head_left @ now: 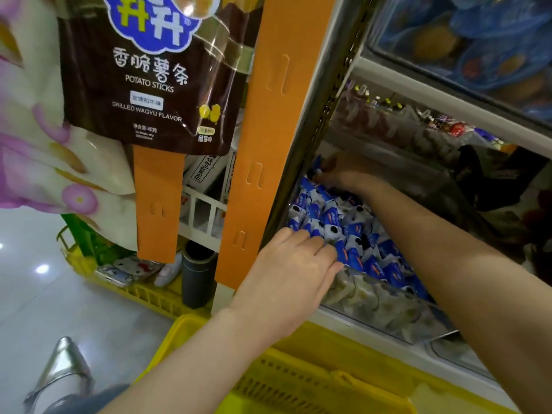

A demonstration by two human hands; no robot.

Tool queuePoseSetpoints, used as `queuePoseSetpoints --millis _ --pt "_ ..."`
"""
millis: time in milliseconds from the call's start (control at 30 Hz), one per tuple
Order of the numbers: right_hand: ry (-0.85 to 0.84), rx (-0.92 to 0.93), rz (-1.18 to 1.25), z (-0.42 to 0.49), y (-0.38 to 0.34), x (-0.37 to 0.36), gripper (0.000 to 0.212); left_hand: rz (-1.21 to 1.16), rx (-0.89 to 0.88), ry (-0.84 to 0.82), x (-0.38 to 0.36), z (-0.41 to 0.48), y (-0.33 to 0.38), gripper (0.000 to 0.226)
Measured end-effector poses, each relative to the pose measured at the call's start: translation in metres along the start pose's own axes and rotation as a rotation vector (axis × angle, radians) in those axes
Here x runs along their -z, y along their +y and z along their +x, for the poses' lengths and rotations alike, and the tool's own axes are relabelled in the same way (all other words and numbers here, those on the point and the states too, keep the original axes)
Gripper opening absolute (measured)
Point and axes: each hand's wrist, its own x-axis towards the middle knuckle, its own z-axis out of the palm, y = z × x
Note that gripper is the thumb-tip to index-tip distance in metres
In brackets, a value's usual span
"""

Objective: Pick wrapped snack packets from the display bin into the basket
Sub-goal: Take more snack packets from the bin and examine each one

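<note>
Shop shelf: clear display bin (377,303) full of blue-white snack packets (358,231). Your left hand (294,261) rests straight-fingered on the bin's near packets. Your right hand (343,174) curls at the bin's far end, grasp unclear. Yellow basket (301,372) sits below the bin.

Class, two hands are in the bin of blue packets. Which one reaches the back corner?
The right hand, stretched to the far back corner of the bin. The left hand rests on the blue packets near the front edge.
</note>
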Motion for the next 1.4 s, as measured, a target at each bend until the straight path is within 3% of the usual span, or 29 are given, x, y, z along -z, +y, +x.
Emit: queuePoseSetpoints --millis 100,233,367,533,800,1033,1167,1267,1400 --pt "-0.027 0.063 -0.109 0.005 -0.004 -0.012 0.025 -0.011 -0.004 0.006 0.000 0.000 0.000 0.041" --pt "-0.067 0.101 -0.015 0.006 0.004 -0.012 0.025 -0.003 -0.016 0.025 -0.002 0.000 -0.001 0.041" --pt "0.180 0.102 0.212 0.008 0.019 -0.003 0.026 0.013 -0.026 0.048 -0.003 0.000 -0.001 0.038" --pt "0.060 0.071 0.071 0.010 0.025 -0.006 0.024 0.021 -0.034 0.052 -0.004 0.000 -0.002 0.037" --pt "0.116 0.008 -0.014 0.016 0.026 -0.010 0.023 0.005 -0.031 0.046 -0.003 -0.001 -0.001 0.038" --pt "0.343 0.009 0.196 -0.005 0.024 0.005 0.024 0.021 -0.035 0.030 -0.002 -0.001 0.000 0.036" --pt "0.490 0.149 0.283 -0.048 0.018 0.025 0.026 0.021 -0.027 -0.017 0.001 -0.002 0.003 0.033" --pt "0.524 0.212 0.323 -0.093 0.015 0.031 0.026 -0.066 0.002 -0.036 0.003 -0.006 0.006 0.028" --pt "0.561 0.204 0.421 -0.157 0.008 0.029 0.020 -0.414 0.114 0.071 0.010 -0.019 0.019 0.021"
